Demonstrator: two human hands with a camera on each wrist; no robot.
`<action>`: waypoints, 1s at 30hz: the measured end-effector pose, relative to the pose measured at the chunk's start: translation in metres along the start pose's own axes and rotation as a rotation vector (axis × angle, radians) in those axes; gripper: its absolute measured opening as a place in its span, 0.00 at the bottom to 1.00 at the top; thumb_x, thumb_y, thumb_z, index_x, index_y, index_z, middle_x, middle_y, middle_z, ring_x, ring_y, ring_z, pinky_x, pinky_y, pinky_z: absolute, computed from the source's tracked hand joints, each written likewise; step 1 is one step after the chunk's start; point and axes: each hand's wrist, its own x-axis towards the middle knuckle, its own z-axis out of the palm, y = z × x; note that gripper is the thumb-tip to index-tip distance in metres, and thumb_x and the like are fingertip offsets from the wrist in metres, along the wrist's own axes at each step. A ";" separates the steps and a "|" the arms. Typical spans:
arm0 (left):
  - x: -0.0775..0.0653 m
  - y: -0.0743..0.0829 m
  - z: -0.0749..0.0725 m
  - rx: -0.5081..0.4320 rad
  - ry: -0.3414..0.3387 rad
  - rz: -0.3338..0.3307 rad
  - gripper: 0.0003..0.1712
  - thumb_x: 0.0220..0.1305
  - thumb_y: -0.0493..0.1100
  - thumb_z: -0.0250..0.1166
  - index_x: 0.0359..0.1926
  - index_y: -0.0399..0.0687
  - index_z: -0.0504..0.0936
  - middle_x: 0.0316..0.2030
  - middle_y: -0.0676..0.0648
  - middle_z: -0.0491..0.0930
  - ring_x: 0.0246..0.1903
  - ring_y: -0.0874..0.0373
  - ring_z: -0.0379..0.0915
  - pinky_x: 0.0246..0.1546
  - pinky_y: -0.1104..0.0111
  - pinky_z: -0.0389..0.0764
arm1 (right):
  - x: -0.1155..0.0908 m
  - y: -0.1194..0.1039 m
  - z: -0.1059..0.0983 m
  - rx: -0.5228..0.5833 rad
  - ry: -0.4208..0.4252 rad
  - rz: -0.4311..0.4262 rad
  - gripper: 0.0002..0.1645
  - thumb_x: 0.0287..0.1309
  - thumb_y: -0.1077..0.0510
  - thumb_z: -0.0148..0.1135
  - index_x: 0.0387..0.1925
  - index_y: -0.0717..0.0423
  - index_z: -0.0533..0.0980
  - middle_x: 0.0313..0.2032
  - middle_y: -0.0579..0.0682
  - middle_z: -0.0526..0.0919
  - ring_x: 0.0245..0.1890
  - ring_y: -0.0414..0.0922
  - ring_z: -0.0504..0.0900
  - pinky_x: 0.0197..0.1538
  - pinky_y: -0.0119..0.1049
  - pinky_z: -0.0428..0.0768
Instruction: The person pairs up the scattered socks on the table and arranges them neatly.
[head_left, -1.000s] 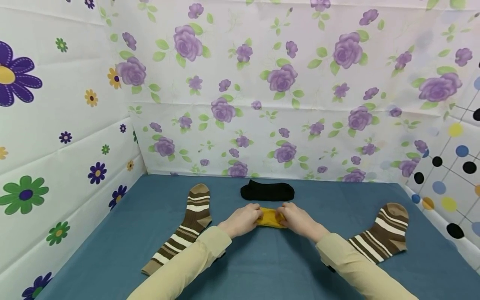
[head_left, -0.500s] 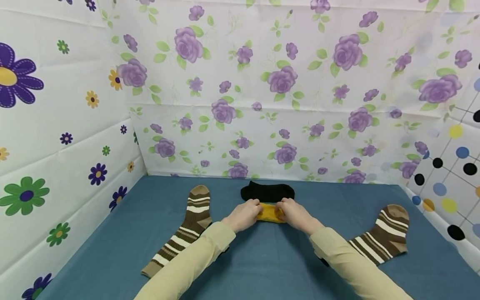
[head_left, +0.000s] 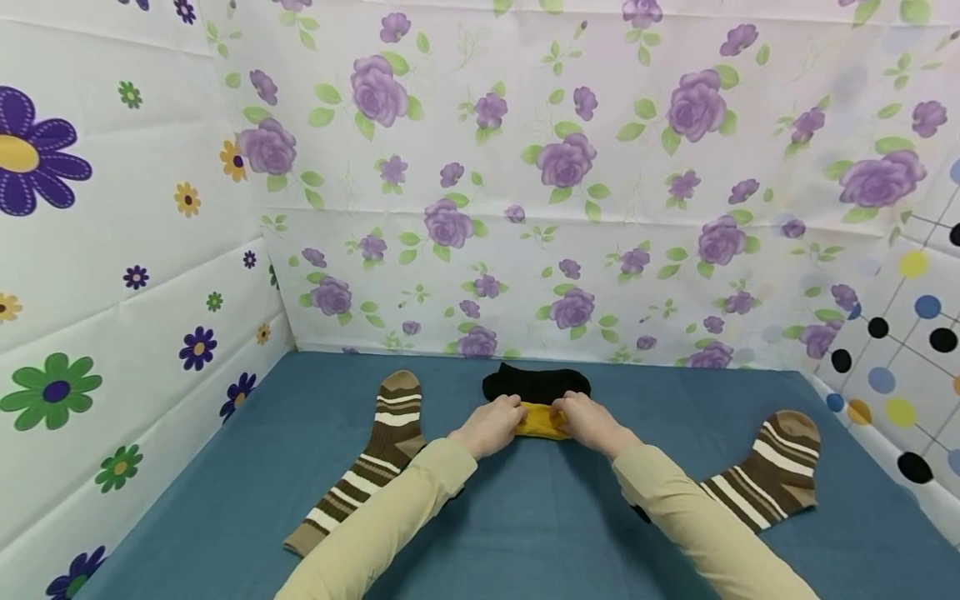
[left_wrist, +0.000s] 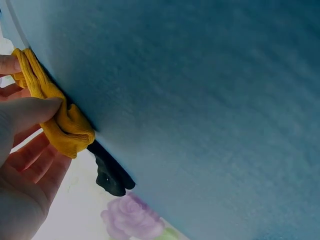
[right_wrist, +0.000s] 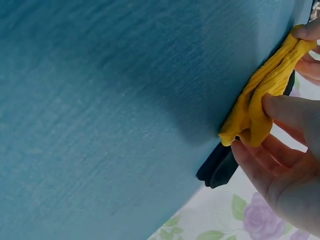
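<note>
Left hand (head_left: 491, 427) and right hand (head_left: 596, 428) — each grip pinching the yellow sock (head_left: 538, 421) endwise, presumably preserving its fold — nearside of the black sock (head_left: 536, 384).

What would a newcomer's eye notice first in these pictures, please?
Probably the bright yellow sock, held in the fingers of the left hand and right hand, on the near side of the black sock. Next, perhaps, the left striped sock and the right striped sock, lying toward opposite sides of the blue table.

Two striped socks (head_left: 371, 465) (head_left: 776, 471); two plain bundles (head_left: 537, 420) (head_left: 536, 384).
</note>
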 end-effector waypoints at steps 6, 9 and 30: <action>0.002 0.002 -0.003 -0.021 -0.049 -0.019 0.05 0.56 0.39 0.65 0.35 0.46 0.79 0.28 0.51 0.66 0.29 0.60 0.63 0.29 0.73 0.70 | -0.001 0.001 -0.003 0.036 -0.019 -0.001 0.11 0.48 0.69 0.65 0.36 0.61 0.79 0.30 0.50 0.73 0.32 0.46 0.72 0.38 0.38 0.74; 0.002 0.003 -0.008 -0.079 -0.067 -0.017 0.07 0.57 0.42 0.65 0.37 0.46 0.80 0.31 0.51 0.66 0.31 0.60 0.63 0.31 0.73 0.70 | -0.003 0.004 -0.008 0.105 -0.037 -0.001 0.14 0.49 0.68 0.65 0.41 0.63 0.78 0.33 0.52 0.74 0.34 0.47 0.72 0.40 0.39 0.73; 0.002 0.014 -0.031 -0.255 0.134 0.034 0.11 0.62 0.42 0.60 0.43 0.41 0.78 0.37 0.47 0.71 0.32 0.61 0.67 0.31 0.76 0.71 | -0.038 0.067 -0.067 0.187 0.033 0.030 0.19 0.52 0.65 0.63 0.46 0.67 0.73 0.43 0.61 0.74 0.45 0.58 0.72 0.43 0.49 0.72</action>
